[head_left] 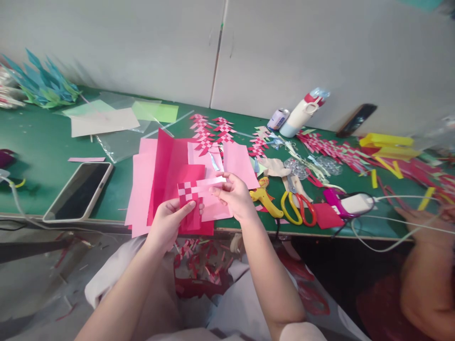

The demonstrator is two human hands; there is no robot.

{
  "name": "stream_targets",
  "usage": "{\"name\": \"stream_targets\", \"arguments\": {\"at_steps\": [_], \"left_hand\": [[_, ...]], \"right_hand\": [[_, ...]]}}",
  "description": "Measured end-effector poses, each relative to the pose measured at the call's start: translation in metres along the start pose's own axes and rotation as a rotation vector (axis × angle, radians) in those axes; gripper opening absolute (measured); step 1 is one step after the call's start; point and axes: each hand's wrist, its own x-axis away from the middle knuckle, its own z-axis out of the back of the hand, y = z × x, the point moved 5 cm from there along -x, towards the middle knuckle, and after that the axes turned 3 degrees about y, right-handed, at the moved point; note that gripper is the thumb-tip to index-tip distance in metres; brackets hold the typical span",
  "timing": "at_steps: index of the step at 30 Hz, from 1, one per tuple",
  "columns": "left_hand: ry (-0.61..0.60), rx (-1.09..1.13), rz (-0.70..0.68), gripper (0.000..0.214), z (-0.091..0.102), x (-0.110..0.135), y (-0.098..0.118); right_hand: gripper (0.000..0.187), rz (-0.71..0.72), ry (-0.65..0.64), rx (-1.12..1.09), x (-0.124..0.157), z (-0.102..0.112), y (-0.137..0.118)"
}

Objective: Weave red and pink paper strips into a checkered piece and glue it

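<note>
My left hand pinches the lower left of a small woven piece of pink and red paper strips, held over the table's front edge. My right hand grips the light pink strips sticking out at its right side. Both hands are closed on the weave. Right behind it a stack of pink and red paper sheets lies on the green table. Finished woven strip pieces sit further back.
A phone lies face up at the left front. Yellow and red scissors, a yellow tool and a glue gun with cable lie to the right. A white bottle stands behind. Another person's arm is at the right. Paper scraps litter my lap.
</note>
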Motion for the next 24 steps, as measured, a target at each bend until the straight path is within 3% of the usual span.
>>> {"name": "stream_targets", "arguments": {"at_steps": [7, 11, 18, 24], "left_hand": [[-0.010, 0.049, 0.017, 0.027, -0.003, 0.002, 0.003], [-0.007, 0.077, -0.003, 0.028, -0.001, 0.001, 0.004], [0.008, 0.124, -0.034, 0.028, 0.002, -0.002, 0.004], [-0.014, 0.099, -0.023, 0.027, -0.002, 0.000, 0.005]], "right_hand": [[0.059, -0.007, 0.012, -0.048, 0.000, -0.002, 0.000], [0.066, -0.095, 0.054, -0.155, 0.001, -0.004, 0.005], [0.042, -0.252, -0.156, -0.142, 0.009, -0.027, 0.015], [0.032, -0.164, -0.055, -0.137, 0.009, -0.031, 0.018]]}}
